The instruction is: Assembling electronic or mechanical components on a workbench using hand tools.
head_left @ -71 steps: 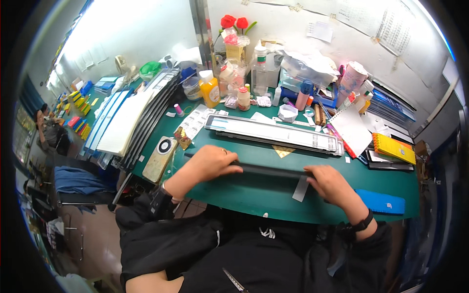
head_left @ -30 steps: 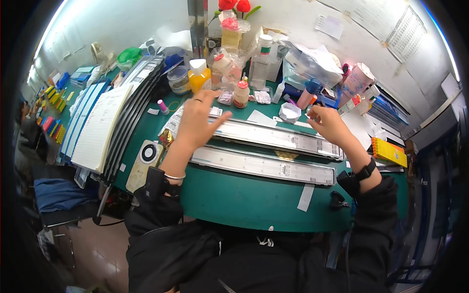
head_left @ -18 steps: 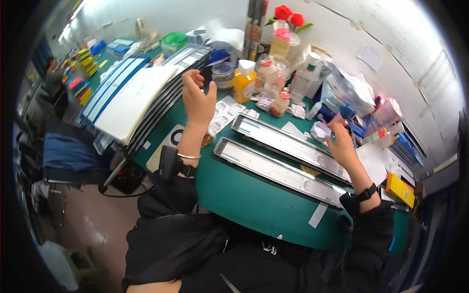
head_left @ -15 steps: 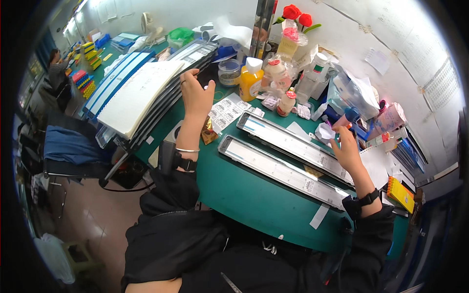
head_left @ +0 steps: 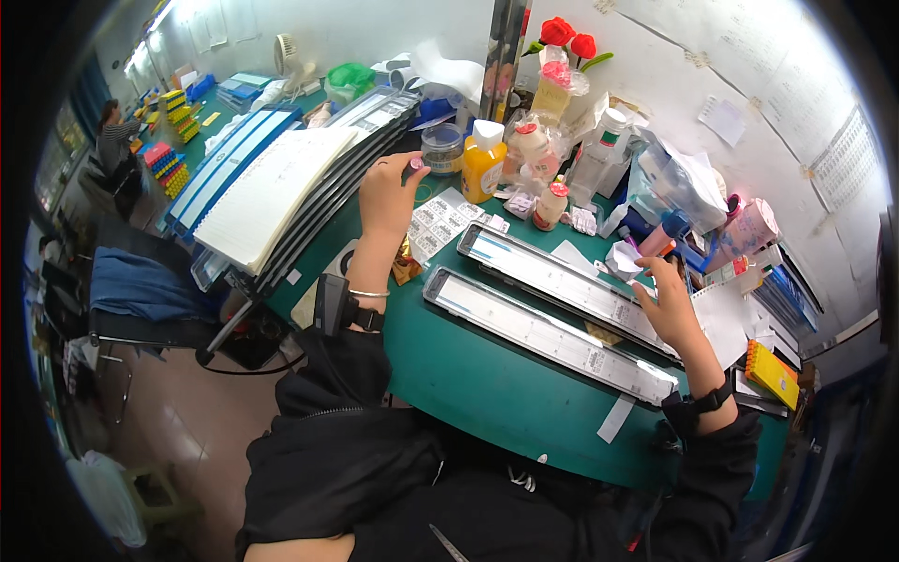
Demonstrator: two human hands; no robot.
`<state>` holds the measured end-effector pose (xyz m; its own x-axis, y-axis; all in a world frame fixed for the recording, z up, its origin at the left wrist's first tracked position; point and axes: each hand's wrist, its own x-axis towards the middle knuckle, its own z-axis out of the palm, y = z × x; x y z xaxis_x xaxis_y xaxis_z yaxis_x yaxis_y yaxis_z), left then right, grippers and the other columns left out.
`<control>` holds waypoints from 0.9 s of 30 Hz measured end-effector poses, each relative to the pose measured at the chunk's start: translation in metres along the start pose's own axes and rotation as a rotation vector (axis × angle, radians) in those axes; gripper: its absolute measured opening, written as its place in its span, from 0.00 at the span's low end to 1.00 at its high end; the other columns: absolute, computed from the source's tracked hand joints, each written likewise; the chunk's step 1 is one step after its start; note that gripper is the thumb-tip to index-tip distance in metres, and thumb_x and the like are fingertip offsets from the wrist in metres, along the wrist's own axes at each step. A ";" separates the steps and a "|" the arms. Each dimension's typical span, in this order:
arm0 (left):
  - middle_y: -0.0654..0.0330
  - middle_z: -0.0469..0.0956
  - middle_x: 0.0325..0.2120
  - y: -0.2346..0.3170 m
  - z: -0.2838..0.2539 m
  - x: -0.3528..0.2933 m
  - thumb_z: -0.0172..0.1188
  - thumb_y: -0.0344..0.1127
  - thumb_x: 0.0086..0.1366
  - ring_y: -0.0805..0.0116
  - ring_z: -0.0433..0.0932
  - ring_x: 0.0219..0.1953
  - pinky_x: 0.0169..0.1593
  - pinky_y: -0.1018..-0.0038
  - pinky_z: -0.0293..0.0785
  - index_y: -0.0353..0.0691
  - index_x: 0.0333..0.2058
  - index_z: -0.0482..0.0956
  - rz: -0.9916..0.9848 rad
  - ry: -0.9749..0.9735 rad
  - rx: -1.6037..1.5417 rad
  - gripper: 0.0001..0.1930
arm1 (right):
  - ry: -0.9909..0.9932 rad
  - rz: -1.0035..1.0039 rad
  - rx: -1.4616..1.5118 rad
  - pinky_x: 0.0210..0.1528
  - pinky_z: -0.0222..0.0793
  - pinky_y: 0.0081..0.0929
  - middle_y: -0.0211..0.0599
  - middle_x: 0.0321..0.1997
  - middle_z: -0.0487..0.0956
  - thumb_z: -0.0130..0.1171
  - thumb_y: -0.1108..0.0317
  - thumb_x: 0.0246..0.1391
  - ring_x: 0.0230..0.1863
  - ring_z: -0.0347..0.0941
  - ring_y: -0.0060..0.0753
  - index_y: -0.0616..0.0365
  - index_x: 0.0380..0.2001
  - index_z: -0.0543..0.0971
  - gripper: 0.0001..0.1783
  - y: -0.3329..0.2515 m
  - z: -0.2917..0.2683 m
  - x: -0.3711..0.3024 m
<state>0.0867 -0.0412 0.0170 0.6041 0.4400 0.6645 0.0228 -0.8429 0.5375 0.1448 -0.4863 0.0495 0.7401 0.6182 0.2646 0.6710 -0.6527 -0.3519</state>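
Note:
My left hand (head_left: 386,201) is raised beside the clear jar (head_left: 442,150), its thumb and fingers pinched on a small round pink object (head_left: 415,165) whose kind I cannot make out. Below that hand lies a sheet of printed labels (head_left: 440,225). Two long narrow white panels with dark frames lie side by side: a far panel (head_left: 552,276) and a near panel (head_left: 534,332). Over the right end of the far one hovers my right hand (head_left: 670,304), fingers apart and slightly curled, with nothing visible in it.
A stack of dark-framed panels with an open notebook (head_left: 272,201) on top rises at left. Along the wall stand a yellow bottle (head_left: 483,164), a clear bottle (head_left: 599,155) and small drink bottles. A yellow notepad (head_left: 773,375) lies at right; a person (head_left: 117,150) sits far left.
My left hand has moved slightly right and down, and its fingers have closed; the pink object now shows in them. My right hand stays nearly in place. The whole view has shifted slightly.

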 end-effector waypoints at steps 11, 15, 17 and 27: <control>0.54 0.84 0.39 0.012 0.000 -0.001 0.65 0.37 0.64 0.52 0.81 0.42 0.46 0.60 0.75 0.39 0.44 0.83 0.102 0.016 -0.039 0.12 | -0.126 -0.120 0.011 0.60 0.64 0.40 0.51 0.52 0.75 0.69 0.60 0.53 0.55 0.69 0.52 0.63 0.55 0.73 0.30 -0.029 0.009 -0.009; 0.46 0.82 0.35 0.010 0.012 -0.001 0.48 0.37 0.76 0.43 0.80 0.40 0.42 0.57 0.74 0.34 0.41 0.70 -0.032 -0.131 -0.352 0.11 | -0.093 -0.157 -0.008 0.58 0.65 0.41 0.53 0.50 0.73 0.72 0.58 0.47 0.53 0.68 0.54 0.67 0.56 0.71 0.37 -0.026 0.027 -0.014; 0.49 0.81 0.33 0.017 0.014 -0.005 0.47 0.37 0.77 0.48 0.81 0.37 0.43 0.62 0.74 0.34 0.40 0.69 0.064 -0.163 -0.471 0.11 | -0.045 -0.178 0.009 0.58 0.65 0.40 0.52 0.50 0.71 0.72 0.59 0.47 0.53 0.67 0.54 0.68 0.52 0.71 0.34 -0.021 0.031 -0.013; 0.58 0.74 0.23 0.043 0.010 -0.010 0.48 0.39 0.77 0.66 0.73 0.27 0.36 0.71 0.70 0.35 0.37 0.68 0.170 -0.258 -0.600 0.12 | -0.091 -0.154 -0.087 0.53 0.65 0.40 0.45 0.46 0.70 0.76 0.67 0.37 0.50 0.65 0.52 0.64 0.47 0.73 0.32 -0.085 -0.021 -0.049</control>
<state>0.0890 -0.0852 0.0284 0.7328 0.1657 0.6599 -0.4909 -0.5428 0.6814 0.0527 -0.4706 0.0855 0.6238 0.7483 0.2254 0.7803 -0.5803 -0.2332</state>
